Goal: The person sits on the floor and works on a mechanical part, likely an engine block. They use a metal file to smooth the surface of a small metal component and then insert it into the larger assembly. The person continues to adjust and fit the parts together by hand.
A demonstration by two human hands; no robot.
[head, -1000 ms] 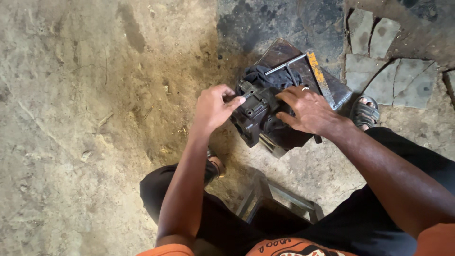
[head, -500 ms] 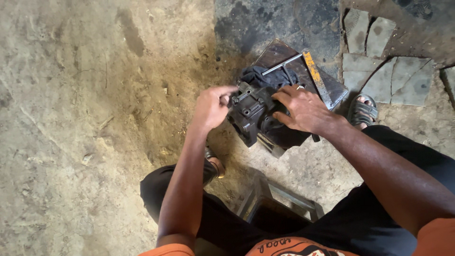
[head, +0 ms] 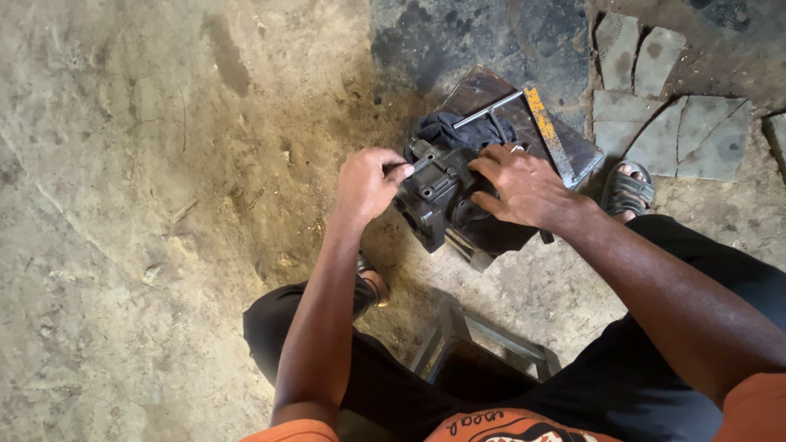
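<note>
A left hand (head: 368,182) pinches a thin metal tool (head: 419,166) against a dark greasy engine part (head: 438,192). The right hand (head: 524,187) lies spread over it, on a metal plate (head: 483,88) on the floor.

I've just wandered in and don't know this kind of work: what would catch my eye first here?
First, the dark, greasy metal engine part at the centre, resting on a square metal plate on the dirt floor. The right hand presses down on its top, while the left hand pinches a thin tool against its left side. Behind it lie a dark rag, a T-shaped metal bar and a yellow-marked strip.
</note>
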